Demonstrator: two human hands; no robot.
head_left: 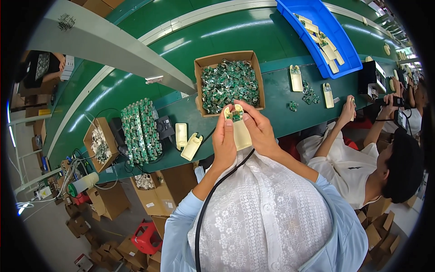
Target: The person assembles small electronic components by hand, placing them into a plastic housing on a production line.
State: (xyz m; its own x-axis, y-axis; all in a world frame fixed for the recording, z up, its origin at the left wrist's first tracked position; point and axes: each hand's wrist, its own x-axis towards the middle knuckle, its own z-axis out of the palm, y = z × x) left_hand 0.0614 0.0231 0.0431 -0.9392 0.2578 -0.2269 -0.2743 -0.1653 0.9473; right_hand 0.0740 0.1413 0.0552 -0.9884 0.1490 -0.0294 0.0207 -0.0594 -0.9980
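Between both hands I hold a cream plastic casing half [243, 137] with a small green circuit board [235, 116] at its far end. My left hand [223, 139] closes on its left side, the thumb along the edge. On the other side my right hand [259, 129] grips it, with thumb and fingers near the board. Just beyond my hands stands a cardboard box [198, 77] heaped with small green circuit boards [230, 84]. Left of my hands, two cream casing halves [181, 135] [192, 146] lie on the green bench.
Panels of joined circuit boards [141, 131] stand at the left, near a carton of small pale parts [100, 144]. A blue bin [333, 27] of casings sits at the far right. A co-worker [358, 158] works close on my right. A grey post [122, 50] slants across the left.
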